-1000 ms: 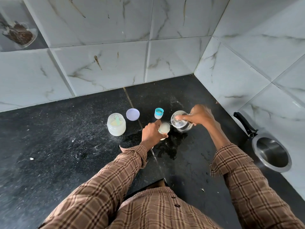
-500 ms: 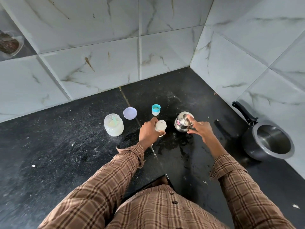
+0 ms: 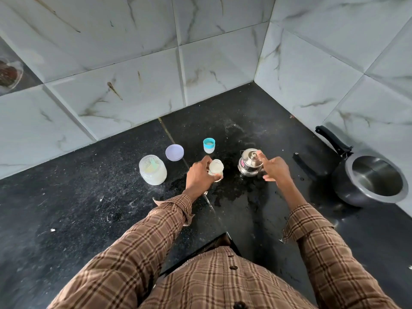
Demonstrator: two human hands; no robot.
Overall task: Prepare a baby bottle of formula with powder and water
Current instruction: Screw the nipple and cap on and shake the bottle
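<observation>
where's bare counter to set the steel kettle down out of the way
Bare black counter lies left of the clear plastic powder jar, and more between the small steel kettle and the dark pressure cooker pot. It is crowded around the baby bottle, lilac lid and teal-ringed cap.

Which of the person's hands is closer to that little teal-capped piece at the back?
Left. The left hand, holding the bottle, sits just in front of the teal-capped piece; the right hand is off to its right, beside the steel kettle.

Around you: black speckled stone counter (image 3: 66, 219), wet patches; white marble-veined wall tiles (image 3: 133, 85) meeting in a corner.
</observation>
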